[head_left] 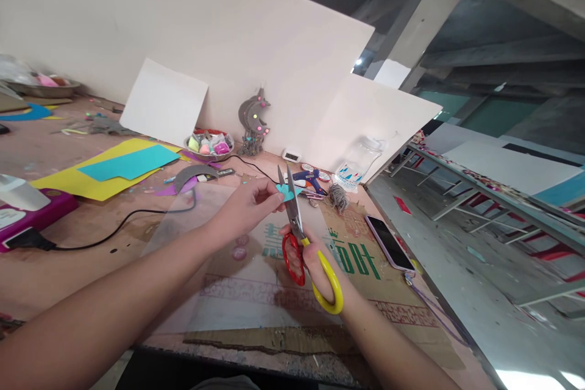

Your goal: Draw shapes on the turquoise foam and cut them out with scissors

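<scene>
Near the middle of the view, my left hand (256, 206) pinches a small turquoise paper piece (287, 192) between thumb and fingertips. My right hand (316, 262) is wrapped round the scissors (328, 274), which have one red and one yellow handle loop. Their blades point up and away, spread apart, with the paper piece at the blades. Both hands are above a translucent sheet (183, 262) lying over printed cardboard (356, 250).
Yellow card (105, 190) and turquoise card (130, 163) lie left. Behind are a bowl of clay (209, 145), a moon ornament (254, 119), a glue gun (311, 179), twine (338, 197) and a plastic jar (359, 164). A phone (389, 242) rests right; a black cable (119, 228) crosses the left.
</scene>
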Available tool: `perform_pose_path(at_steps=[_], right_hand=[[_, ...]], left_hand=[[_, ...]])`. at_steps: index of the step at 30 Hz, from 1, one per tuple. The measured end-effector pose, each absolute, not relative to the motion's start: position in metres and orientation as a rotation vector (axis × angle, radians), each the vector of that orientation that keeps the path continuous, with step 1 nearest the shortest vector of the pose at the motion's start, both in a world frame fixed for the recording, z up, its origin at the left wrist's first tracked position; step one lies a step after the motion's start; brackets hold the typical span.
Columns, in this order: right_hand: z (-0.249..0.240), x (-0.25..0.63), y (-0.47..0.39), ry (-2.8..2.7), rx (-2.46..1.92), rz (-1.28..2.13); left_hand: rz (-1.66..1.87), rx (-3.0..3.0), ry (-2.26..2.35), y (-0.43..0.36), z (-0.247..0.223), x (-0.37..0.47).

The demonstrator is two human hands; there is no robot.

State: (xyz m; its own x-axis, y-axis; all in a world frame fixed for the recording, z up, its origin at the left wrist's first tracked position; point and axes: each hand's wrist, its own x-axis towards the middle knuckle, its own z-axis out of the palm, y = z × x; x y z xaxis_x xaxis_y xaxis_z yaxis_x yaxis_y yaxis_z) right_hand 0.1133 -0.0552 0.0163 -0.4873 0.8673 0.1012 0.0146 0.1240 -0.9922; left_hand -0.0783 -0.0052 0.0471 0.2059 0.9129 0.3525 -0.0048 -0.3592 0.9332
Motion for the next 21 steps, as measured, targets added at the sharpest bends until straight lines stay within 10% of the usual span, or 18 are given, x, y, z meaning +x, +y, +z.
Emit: perform_pose_path(at_steps=[21], right_hand=[[0.0099,0.1157,-0.0548,-1.645,-0.902,1.43]], left_hand=[[1.279,1.586,0.886,-0.0051,0.0442,-0.0759]])
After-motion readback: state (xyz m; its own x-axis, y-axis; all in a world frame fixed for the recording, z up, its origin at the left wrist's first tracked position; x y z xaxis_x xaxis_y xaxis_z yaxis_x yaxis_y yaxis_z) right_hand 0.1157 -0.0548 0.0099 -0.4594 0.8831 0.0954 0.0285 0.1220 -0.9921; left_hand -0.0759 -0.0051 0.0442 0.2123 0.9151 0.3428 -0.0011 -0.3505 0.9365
